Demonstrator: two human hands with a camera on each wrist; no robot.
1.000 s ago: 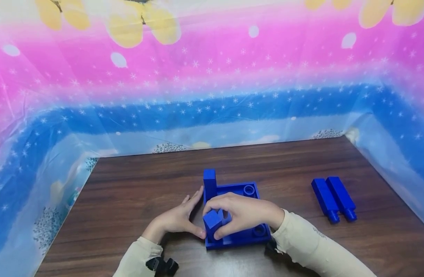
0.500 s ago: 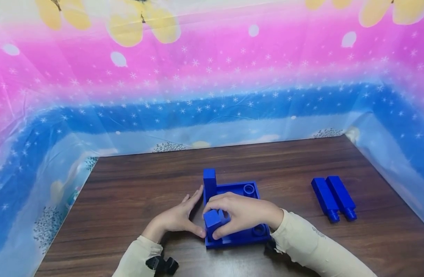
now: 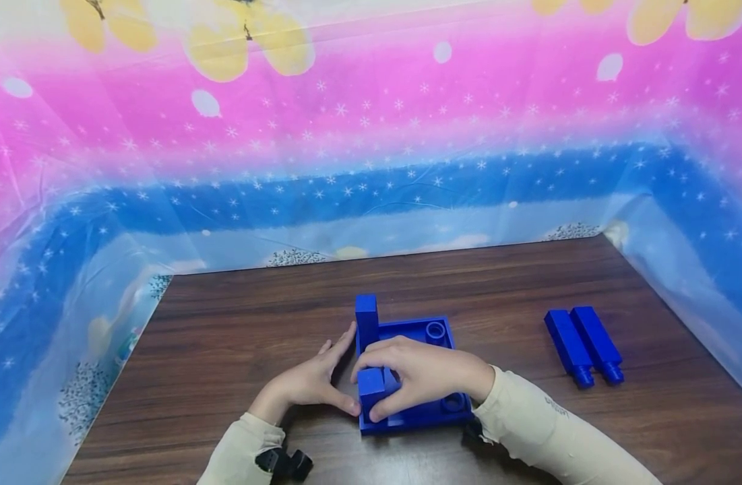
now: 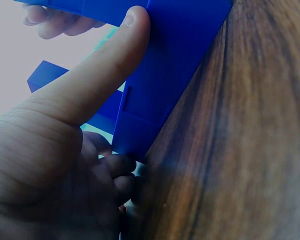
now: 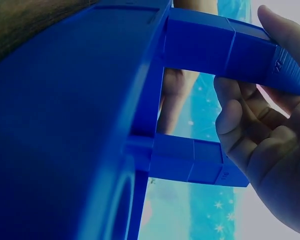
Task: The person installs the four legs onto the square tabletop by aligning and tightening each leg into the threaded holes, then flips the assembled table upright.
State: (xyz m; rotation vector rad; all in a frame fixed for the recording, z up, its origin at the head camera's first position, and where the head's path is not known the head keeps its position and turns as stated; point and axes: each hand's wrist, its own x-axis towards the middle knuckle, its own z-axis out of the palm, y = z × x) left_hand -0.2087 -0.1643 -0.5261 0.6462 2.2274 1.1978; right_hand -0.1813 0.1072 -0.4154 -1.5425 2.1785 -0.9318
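Observation:
A shallow blue tray-like base (image 3: pixel 416 426) with round corner sockets lies on the table. My right hand (image 3: pixel 416 374) pinches a blue square leg (image 3: pixel 371 385) that stands upright at the base's near left corner, thumb on one side and fingers on the other. Another blue leg (image 3: pixel 366 320) stands at the far left corner. Spread along the base's left side, my left hand (image 3: pixel 310 384) presses its thumb near the front corner, and its fingers reach the back. In the right wrist view the gripped leg (image 5: pixel 205 40) sits against the base; the joint itself is hidden.
Two loose blue legs (image 3: pixel 583 343) with round threaded ends lie side by side on the wooden table (image 3: pixel 255 303) to the right. An open socket (image 3: pixel 435 331) shows at the far right corner, another (image 3: pixel 453 403) at the near right. A patterned curtain (image 3: pixel 371 135) encloses the table.
The leg in my right hand has turned: its top was angled to the base's edges and is now about square with them. My left hand stays in place.

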